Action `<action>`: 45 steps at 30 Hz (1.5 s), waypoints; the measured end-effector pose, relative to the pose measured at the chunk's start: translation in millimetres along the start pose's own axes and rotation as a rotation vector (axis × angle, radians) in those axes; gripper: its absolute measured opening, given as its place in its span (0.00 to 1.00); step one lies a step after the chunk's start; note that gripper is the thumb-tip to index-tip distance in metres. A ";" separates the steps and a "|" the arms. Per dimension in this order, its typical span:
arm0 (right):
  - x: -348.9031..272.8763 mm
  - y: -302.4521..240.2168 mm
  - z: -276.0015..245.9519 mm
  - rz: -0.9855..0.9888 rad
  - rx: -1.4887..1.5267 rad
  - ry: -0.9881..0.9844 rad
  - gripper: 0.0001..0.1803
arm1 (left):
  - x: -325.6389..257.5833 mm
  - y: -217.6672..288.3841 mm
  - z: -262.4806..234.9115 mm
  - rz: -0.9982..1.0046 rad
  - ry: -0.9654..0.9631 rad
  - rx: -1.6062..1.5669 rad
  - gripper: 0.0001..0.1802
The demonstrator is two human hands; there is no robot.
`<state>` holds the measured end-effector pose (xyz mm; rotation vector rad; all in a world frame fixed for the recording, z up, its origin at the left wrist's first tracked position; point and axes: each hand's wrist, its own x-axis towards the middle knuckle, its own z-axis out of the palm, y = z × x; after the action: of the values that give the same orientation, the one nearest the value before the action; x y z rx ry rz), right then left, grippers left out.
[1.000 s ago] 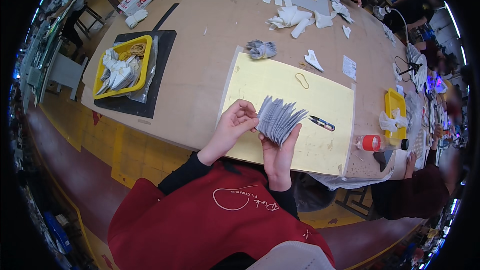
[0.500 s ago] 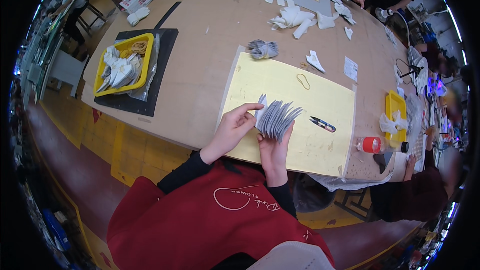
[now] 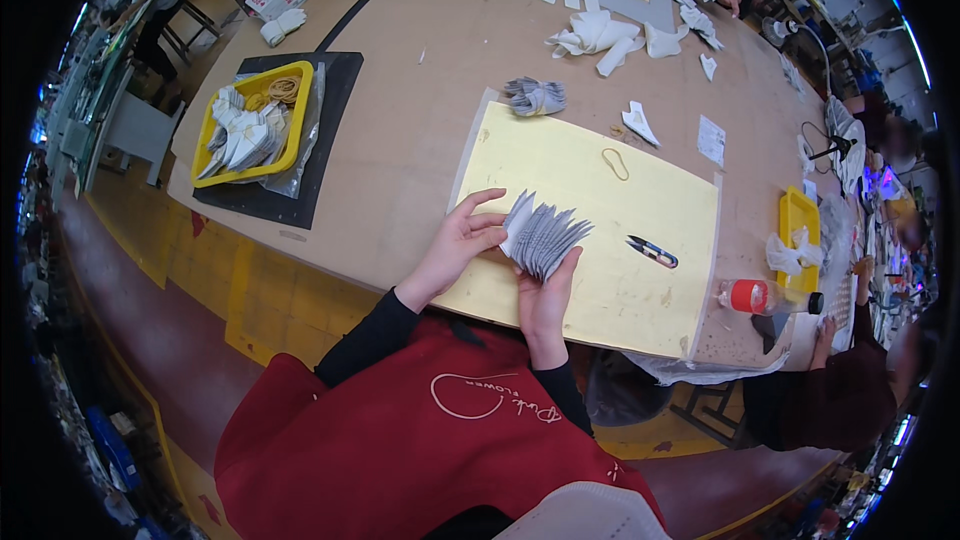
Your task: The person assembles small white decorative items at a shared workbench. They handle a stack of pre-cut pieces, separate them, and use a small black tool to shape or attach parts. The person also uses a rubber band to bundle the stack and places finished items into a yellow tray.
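A fanned stack of grey cut pieces (image 3: 547, 240), with a paler face showing at its left end, stands up over a yellow sheet. My right hand (image 3: 545, 302) is closed around the stack's lower end, thumb at its right side. Beside the pale left end is my left hand (image 3: 455, 248), index finger raised and apart from the thumb, whose tip is at the outermost piece. Whether its other fingers touch the stack is hidden. Thread snips (image 3: 653, 252) and a rubber band (image 3: 615, 164) lie on the yellow sheet (image 3: 600, 280). A banded grey bundle (image 3: 535, 97) sits by its far edge.
At the left, a yellow tray (image 3: 300, 130) of white pieces and rubber bands rests on a black board (image 3: 335, 120). White scraps (image 3: 592, 35) lie farther back. On the right are a bottle (image 3: 765, 297) and another yellow tray (image 3: 800, 210). Other people work around the table.
My left index finger has lifted away from the top of the stack, and the hand has opened. The stack has shifted slightly left in my right hand. The view has moved a little.
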<state>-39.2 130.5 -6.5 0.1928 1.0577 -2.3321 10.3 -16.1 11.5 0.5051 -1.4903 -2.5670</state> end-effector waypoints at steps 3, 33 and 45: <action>-0.4 3.9 -2.5 -0.027 -0.021 -0.003 0.29 | -0.8 -4.6 -5.6 0.007 0.002 0.074 0.22; 7.7 7.3 -23.5 0.053 0.169 -0.039 0.34 | -0.6 4.8 7.7 0.030 -0.115 0.280 0.21; 4.6 2.5 -13.7 0.018 0.076 -0.089 0.36 | 1.4 1.0 14.4 0.045 -0.162 0.209 0.25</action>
<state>-43.0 137.2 -19.1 0.1254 0.9216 -2.3438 3.9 -5.2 18.6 0.2875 -1.8143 -2.4828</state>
